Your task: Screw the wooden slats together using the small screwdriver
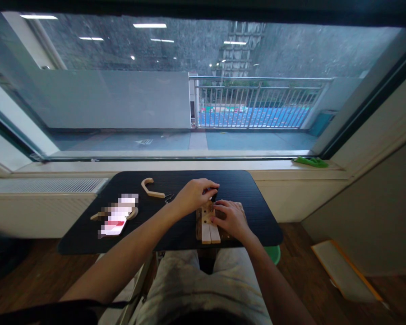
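On the desk, the left hand pinches and the right hand spreads over two strips near the front edge; a hook lies left; the pinched dark piece is smallest

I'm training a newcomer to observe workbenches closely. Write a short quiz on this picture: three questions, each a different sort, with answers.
1. True or false: the curved wooden hook and the phone lie apart on the black table.
2. Above the pale wooden strips, what does the left hand pinch?
A) the phone
B) a small dark object
C) the curved wooden hook
3. Fill the gap: the green item lies on the ____.

Key:
1. True
2. B
3. windowsill
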Demonstrator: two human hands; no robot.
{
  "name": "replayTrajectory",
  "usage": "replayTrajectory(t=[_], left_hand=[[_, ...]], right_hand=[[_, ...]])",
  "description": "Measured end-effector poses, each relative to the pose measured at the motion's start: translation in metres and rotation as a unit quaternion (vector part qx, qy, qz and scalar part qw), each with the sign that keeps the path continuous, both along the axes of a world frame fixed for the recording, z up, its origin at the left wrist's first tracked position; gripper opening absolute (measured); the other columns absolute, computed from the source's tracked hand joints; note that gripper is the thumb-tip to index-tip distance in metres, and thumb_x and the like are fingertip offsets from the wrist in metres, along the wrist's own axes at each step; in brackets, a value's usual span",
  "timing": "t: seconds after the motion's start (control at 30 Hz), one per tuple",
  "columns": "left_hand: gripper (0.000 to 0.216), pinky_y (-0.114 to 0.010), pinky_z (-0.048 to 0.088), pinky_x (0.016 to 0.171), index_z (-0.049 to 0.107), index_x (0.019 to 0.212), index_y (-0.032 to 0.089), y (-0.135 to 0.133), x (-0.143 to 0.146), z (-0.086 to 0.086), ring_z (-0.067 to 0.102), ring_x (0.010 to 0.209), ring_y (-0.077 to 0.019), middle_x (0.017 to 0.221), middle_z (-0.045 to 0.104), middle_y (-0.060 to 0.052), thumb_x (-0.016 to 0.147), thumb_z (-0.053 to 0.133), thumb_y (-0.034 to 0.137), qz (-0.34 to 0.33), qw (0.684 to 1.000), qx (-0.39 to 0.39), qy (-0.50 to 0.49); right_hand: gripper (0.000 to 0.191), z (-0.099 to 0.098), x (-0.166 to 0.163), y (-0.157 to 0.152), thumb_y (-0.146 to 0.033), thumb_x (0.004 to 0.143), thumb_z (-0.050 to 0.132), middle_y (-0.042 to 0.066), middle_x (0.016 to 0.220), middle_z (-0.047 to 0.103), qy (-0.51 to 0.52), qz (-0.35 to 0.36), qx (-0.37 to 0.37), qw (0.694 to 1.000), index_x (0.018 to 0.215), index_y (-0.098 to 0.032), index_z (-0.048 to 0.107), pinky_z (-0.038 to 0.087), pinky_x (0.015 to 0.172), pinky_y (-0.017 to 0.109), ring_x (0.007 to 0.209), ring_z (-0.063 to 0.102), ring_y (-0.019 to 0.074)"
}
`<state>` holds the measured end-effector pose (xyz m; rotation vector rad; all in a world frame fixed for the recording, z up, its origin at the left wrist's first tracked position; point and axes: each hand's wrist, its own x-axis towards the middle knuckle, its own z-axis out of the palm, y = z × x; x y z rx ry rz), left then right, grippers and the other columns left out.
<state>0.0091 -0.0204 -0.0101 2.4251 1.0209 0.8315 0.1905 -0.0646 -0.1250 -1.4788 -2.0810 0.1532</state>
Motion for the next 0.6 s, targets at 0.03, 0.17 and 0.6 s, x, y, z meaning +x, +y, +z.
replayTrajectory(t=[0.03,0.17,0.6], left_hand=[[0.022,-0.03,0.055,0.083,0.075,0.106,0.017,-0.0004,0.0003,0.0002,0.071,0.085,-0.0176,0.099,0.077,-0.007,0.087,0.065,0.018,0.003,1.0,0.004,0.005],[0.02,-0.03,0.055,0.079,0.076,0.104,0.018,-0.0021,0.0024,0.0008,0.069,0.081,-0.017,0.098,0.076,-0.006,0.086,0.069,0.024,0.018,0.999,0.01,0.028],[0.018,-0.028,0.055,0.079,0.075,0.103,0.016,0.0008,0.0044,-0.005,0.068,0.078,-0.0156,0.094,0.075,-0.006,0.085,0.069,0.02,0.006,1.0,0.006,-0.003]], right_hand=[[0.03,0.0001,0.0,0.0,-0.041,0.082,0.073,0.007,0.122,0.069,0.001,0.001,0.0,1.0,0.11,-0.029,0.074,0.043,0.099,0.045,0.113,0.061,0.0272],[0.03,0.0001,-0.0001,0.0,-0.039,0.081,0.074,0.007,0.123,0.068,0.0,0.004,-0.001,1.0,0.11,-0.029,0.074,0.044,0.099,0.045,0.114,0.061,0.0274],[0.031,0.0001,0.0004,-0.001,-0.04,0.082,0.073,0.006,0.124,0.068,0.002,-0.001,-0.01,1.0,0.112,-0.03,0.074,0.043,0.101,0.045,0.114,0.06,0.0272]])
